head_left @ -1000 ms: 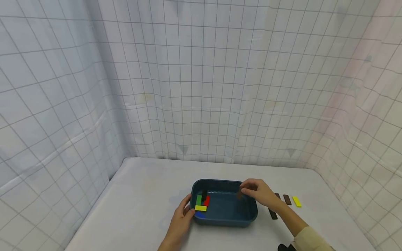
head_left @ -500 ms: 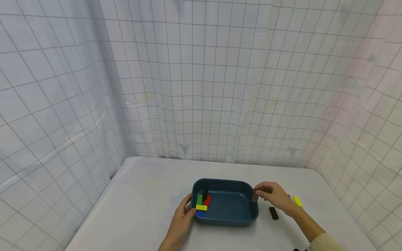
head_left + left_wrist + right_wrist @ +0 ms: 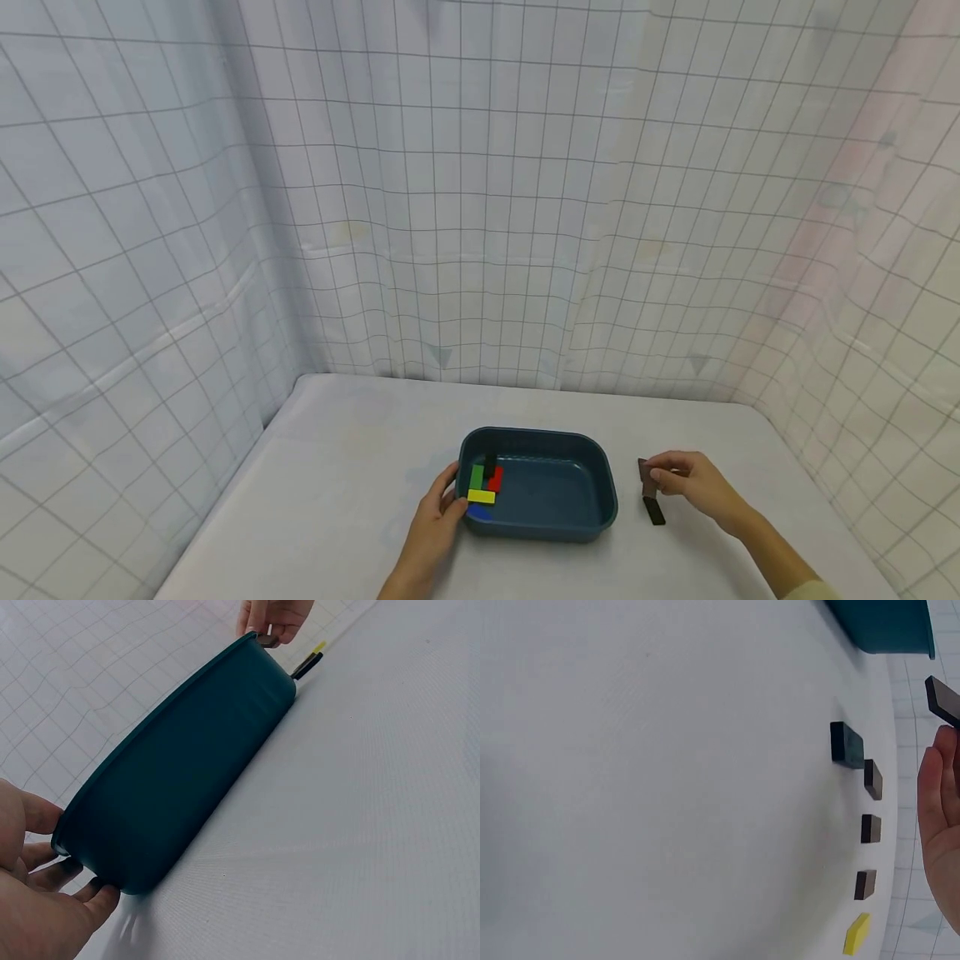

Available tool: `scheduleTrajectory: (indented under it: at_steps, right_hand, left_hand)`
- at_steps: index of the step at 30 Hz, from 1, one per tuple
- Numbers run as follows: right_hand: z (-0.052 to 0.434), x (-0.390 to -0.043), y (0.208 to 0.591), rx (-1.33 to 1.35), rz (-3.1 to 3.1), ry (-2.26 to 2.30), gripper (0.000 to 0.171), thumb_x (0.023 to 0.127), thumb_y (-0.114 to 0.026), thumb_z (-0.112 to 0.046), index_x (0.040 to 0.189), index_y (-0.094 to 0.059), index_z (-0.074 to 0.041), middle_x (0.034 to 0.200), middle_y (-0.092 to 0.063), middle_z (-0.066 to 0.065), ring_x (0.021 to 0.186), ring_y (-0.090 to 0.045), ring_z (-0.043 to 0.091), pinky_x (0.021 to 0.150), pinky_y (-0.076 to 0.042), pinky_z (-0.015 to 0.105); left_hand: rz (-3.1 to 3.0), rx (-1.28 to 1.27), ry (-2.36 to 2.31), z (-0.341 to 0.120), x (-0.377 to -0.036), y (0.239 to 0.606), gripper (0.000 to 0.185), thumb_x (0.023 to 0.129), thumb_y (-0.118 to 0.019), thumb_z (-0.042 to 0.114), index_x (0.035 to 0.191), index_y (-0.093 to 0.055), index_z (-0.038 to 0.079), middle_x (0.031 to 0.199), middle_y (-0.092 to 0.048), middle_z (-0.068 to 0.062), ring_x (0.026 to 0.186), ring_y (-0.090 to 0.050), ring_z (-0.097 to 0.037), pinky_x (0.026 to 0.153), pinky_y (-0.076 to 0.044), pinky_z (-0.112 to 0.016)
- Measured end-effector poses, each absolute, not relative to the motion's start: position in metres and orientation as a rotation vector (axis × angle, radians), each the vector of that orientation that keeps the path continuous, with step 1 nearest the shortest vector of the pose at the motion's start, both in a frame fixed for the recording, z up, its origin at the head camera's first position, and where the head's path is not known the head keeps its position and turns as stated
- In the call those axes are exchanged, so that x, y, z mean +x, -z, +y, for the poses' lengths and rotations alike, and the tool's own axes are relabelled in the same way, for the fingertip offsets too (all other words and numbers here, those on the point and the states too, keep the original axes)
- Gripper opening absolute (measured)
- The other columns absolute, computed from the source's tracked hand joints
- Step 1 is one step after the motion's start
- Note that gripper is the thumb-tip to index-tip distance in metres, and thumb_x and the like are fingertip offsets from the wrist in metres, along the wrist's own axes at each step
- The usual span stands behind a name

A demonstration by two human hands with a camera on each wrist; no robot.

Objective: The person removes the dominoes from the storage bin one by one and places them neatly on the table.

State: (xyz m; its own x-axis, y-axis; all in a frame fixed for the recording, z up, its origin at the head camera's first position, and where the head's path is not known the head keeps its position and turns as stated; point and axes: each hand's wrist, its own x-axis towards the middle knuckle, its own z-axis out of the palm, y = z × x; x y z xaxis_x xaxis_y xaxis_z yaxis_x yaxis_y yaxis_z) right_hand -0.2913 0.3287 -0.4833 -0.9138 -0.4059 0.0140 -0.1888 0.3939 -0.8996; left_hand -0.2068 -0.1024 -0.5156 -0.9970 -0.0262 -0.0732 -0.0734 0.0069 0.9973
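Note:
My right hand [image 3: 693,483] pinches a brown rectangular block [image 3: 649,483] between thumb and fingertips, to the right of a dark blue-green tub [image 3: 555,533]. In the right wrist view this brown block [image 3: 943,701] is held raised above the table. A black block [image 3: 655,511] lies on the table just below it in the head view. My left hand [image 3: 435,517] grips the tub's left end, thumb at the rim and fingers against the outer wall. Inside, at the left end, sit a green block [image 3: 477,477], a red block [image 3: 496,479], a yellow block [image 3: 482,497], a black block [image 3: 490,465] and a blue piece [image 3: 478,512].
Several brown blocks, including a nearer one [image 3: 873,780], lie in a row on the white table [image 3: 360,483], with a yellow block [image 3: 856,934] at the row's end. A white gridded curtain [image 3: 480,250] surrounds the table.
My right hand has carried the brown block from inside the tub, over its right rim, to above the table on the right. My left hand has kept its hold on the tub.

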Motion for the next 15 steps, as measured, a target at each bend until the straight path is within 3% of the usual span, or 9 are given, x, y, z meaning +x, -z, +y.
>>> scheduleTrajectory:
  at_steps: [10, 15]
  right_hand:
    - [0.362, -0.286, 0.506, -0.406, 2.469, 1.496, 0.035, 0.101, -0.067, -0.013, 0.125, -0.066, 0.013, 0.127, -0.063, 0.026, 0.100, -0.066, 0.014, 0.084, -0.059, 0.030]
    - [0.372, -0.284, 0.512, -0.361, 2.501, 1.429, 0.033, 0.100, -0.069, -0.017, 0.122, -0.069, 0.008, 0.115, -0.067, 0.017, 0.091, -0.065, 0.020, 0.073, -0.058, 0.031]
  left_hand:
    - [2.200, -0.101, -2.191, -0.102, -0.207, 0.515, 0.060, 0.104, -0.049, 0.002, 0.161, -0.030, 0.003, 0.165, -0.025, -0.027, 0.147, -0.031, -0.048, 0.114, -0.033, -0.060]
    - [2.204, -0.105, -2.190, -0.102, -0.208, 0.517, 0.061, 0.104, -0.050, 0.002, 0.161, -0.030, 0.003, 0.165, -0.025, -0.027, 0.147, -0.031, -0.048, 0.114, -0.033, -0.060]
